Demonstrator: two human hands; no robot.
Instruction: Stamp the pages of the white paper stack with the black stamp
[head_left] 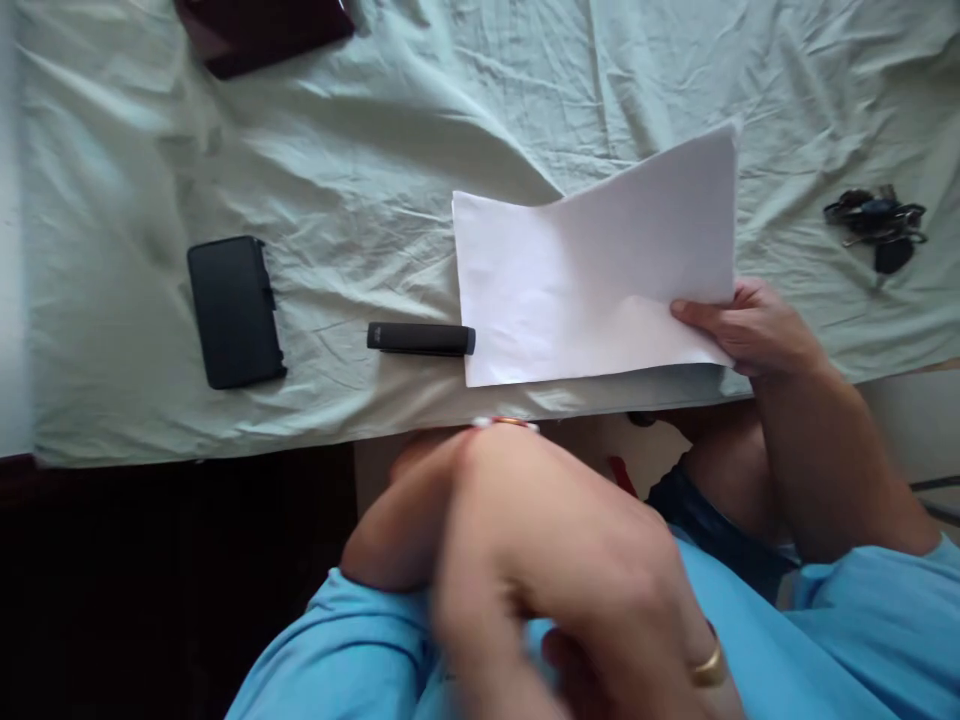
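My right hand [765, 325] grips the right edge of some white paper sheets [592, 270], thumb on top and fingers beneath. The paper bends along its middle, and its far right corner is raised off the cloth. A black stapler [420, 339] lies at the paper's near left corner, its right end overlapping the edge. Whether the sheets sit between its jaws I cannot tell. Close to the camera, above my lap, is my left hand [577, 550], with a gold ring. Its fingers point down, blurred and partly cut off by the bottom of the view.
A pale green, wrinkled cloth [337, 180] covers the table. On the left lies a black rectangular case [234, 312]. A dark maroon object [262, 30] is at the far left edge of the view. A bunch of keys [877, 225] lies on the right.
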